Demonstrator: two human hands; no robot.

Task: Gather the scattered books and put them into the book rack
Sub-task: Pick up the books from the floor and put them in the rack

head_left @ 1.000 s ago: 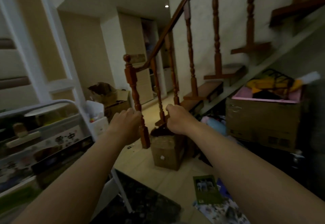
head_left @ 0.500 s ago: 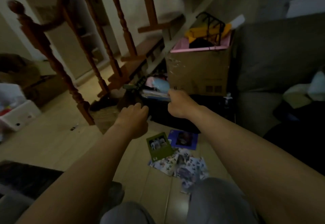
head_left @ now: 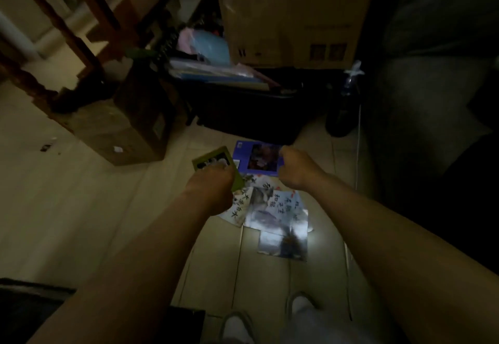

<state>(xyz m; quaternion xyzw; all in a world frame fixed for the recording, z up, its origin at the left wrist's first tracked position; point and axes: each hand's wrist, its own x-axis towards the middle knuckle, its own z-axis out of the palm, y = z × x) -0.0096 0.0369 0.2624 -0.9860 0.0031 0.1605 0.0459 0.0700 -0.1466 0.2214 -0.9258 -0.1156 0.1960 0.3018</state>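
The green book point(head_left: 209, 157) is seen on the floor point(head_left: 81, 208) at 12 o'clock of the left grip point(head_left: 213, 184), partly under it. The purple book point(head_left: 256, 157) is at 9 o'clock of the right grip point(head_left: 297, 168). Both grips are curled, nothing held.

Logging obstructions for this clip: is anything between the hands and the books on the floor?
Nothing visible is. The left hand hangs over the green book and the right hand over the purple book, at its right edge. Both books lie uncovered on the floor. Whether the hands touch them cannot be told.
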